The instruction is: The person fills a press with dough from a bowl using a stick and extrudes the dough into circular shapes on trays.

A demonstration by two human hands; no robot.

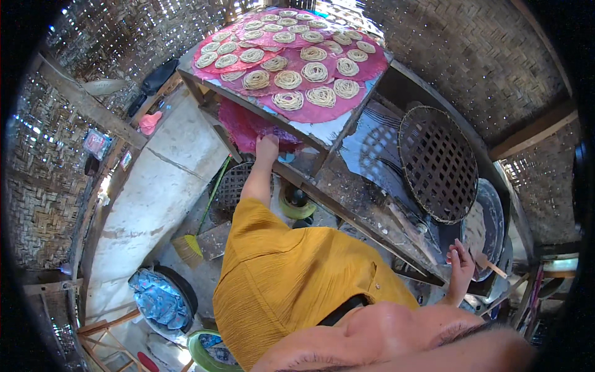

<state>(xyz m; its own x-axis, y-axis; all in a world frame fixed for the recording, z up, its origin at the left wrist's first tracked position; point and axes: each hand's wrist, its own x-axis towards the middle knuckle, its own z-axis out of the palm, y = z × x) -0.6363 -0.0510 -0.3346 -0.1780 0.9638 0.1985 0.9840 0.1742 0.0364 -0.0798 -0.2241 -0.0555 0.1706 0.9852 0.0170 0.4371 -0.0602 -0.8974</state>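
Note:
My left hand (268,146) reaches under the upper shelf, fingers closed on a crumpled pink sheet (238,124). Above it, several pale coiled noodle nests (315,73) rest on pink sheets (344,111) across the wooden shelf. My right hand (460,263), its fingers loosely curled but apart, holds nothing visible beside a metal basin (493,211) of pale, batter-like material, where a wooden paddle (493,266) lies. A round lattice tray (437,161) leans over the lower shelf next to the basin.
A pale ledge (161,192) runs along the left beside woven walls (43,204). Below are a yellow-tipped broom (189,248), a green round container (290,208) and a dark tub with blue cloth (160,299). A wooden beam (530,129) crosses the right wall.

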